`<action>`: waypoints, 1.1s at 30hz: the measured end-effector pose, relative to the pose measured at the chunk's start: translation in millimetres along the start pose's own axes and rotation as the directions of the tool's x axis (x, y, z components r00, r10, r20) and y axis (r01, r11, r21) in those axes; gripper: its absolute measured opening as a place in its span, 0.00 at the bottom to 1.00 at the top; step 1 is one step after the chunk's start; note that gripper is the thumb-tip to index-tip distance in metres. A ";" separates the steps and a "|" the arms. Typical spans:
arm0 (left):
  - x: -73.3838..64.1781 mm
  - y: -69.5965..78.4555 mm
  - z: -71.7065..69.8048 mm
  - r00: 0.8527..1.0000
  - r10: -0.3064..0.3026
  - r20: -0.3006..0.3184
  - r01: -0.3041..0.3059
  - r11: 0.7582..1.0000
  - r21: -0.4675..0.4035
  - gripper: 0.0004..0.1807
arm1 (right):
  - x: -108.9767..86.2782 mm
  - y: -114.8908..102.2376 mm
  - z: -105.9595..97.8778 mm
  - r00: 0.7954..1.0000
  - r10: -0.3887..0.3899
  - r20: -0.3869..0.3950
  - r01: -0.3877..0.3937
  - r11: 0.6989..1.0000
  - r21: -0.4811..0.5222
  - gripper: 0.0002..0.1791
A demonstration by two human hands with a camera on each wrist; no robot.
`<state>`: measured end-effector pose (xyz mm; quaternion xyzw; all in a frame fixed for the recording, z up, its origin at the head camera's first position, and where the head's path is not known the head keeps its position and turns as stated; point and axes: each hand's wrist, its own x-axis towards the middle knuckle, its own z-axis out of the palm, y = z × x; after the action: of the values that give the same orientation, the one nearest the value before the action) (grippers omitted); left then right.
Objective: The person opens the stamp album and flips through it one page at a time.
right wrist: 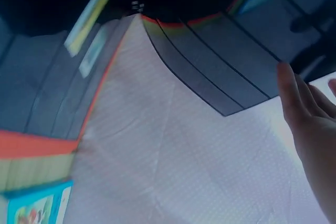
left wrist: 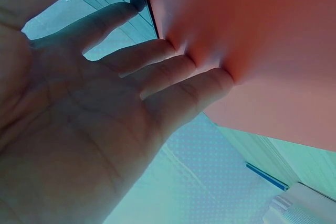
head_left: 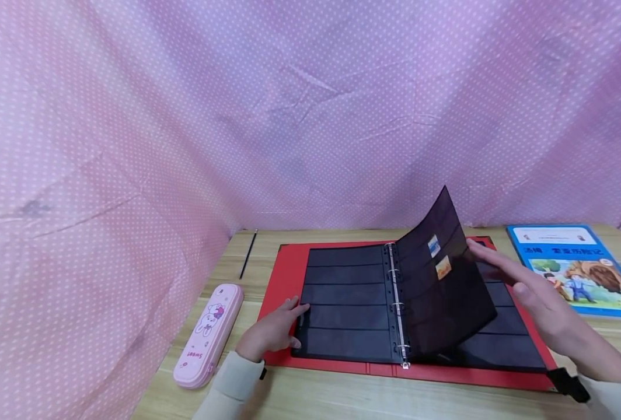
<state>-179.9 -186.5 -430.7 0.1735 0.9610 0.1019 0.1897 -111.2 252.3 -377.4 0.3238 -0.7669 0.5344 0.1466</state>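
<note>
A red ring binder lies open on the table, with black pocket pages on both sides of its metal rings. One black page stands raised and slightly bent; a blue stamp and an orange stamp show in its pockets. My right hand, fingers extended, touches the raised page's outer edge. At the binder's left edge rests my left hand, holding nothing. In the left wrist view, several fingertips of the left hand press on the red cover.
Left of the binder lie a pink pencil case and a dark pencil. A blue picture book lies at the right. Behind the wooden table hangs a pink dotted curtain.
</note>
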 end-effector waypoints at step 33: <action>-1.9 -3.0 -39.3 0.960 0.097 -0.264 -0.190 0.916 -0.354 0.34 | 7.3 29.6 102.1 0.886 0.254 0.388 -0.121 0.934 -0.336 0.24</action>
<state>-194.9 -195.1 -395.3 0.1907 0.9241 0.3179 0.0933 -123.6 163.0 -434.0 0.3295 -0.8808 0.3388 -0.0295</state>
